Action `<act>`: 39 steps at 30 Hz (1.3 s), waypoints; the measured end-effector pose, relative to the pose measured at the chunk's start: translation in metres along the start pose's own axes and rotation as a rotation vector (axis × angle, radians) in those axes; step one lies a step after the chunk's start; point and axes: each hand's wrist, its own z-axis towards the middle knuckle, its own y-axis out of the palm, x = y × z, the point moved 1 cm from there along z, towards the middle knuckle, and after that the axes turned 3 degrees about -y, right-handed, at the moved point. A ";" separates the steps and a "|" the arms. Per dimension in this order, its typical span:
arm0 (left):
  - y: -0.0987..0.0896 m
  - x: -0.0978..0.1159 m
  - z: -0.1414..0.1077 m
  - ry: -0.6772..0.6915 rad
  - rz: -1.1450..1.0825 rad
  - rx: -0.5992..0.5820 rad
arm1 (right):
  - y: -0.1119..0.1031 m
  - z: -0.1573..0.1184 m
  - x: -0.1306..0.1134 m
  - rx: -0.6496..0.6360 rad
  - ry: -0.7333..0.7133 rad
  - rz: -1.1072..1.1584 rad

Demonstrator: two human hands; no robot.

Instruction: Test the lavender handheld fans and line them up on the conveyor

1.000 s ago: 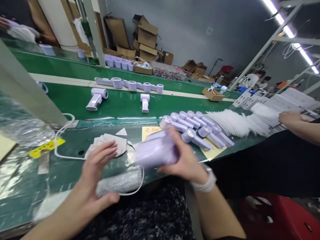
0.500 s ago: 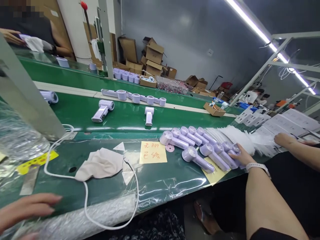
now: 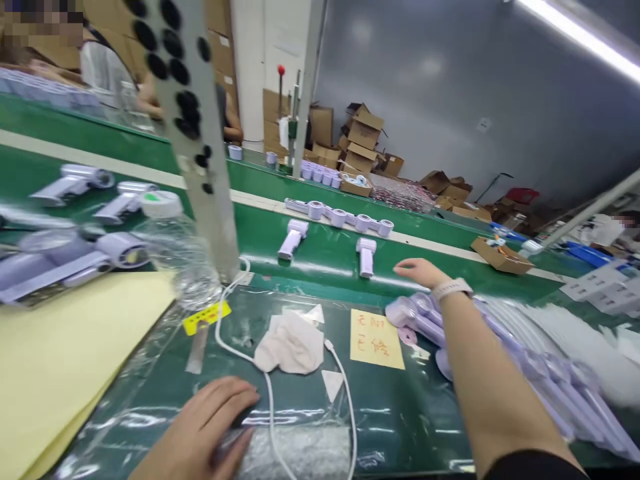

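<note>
My right hand reaches out over the green bench, fingers stretched forward and nothing seen in them. Left of it, a light purple handheld fan lies on the conveyor, with a second fan further left. Beneath my right forearm are several more purple fans, partly hidden by the arm. My left hand rests low on the bench with its fingers extended, beside clear plastic wrap and a white cable. Just beyond it sits a crumpled whitish cloth.
A metal post rises left of centre, beside a clear plastic bottle. Yellow paper covers the near left. A handwritten note lies mid-bench. White foam sleeves are at right, an open cardboard box beyond. People work across the line.
The view has swung left. My right hand has left the fan group and moved forward above the conveyor edge. My left hand has come in over the bench near the cloth.
</note>
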 end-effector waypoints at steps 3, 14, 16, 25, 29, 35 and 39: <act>-0.006 0.010 0.005 -0.023 0.039 0.018 | 0.034 0.040 -0.104 -0.102 -0.020 0.039; -0.023 0.027 0.020 -0.124 -0.275 -0.082 | 0.091 0.009 -0.307 -0.084 0.001 0.160; -0.022 0.023 0.015 -0.148 -0.325 -0.094 | 0.086 -0.007 -0.296 -0.117 -0.067 0.209; -0.021 0.039 0.088 -0.732 -1.640 0.116 | 0.042 -0.174 -0.231 -0.119 -0.520 0.416; -0.025 0.058 0.105 -0.866 -1.747 0.252 | 0.033 -0.225 -0.220 -0.093 -0.706 0.471; -0.047 0.020 0.056 -1.107 -1.469 0.002 | 0.033 -0.211 -0.156 -0.236 -0.436 0.477; -0.070 0.012 0.055 -0.842 -1.411 0.135 | 0.069 -0.192 -0.142 -0.091 -0.174 0.364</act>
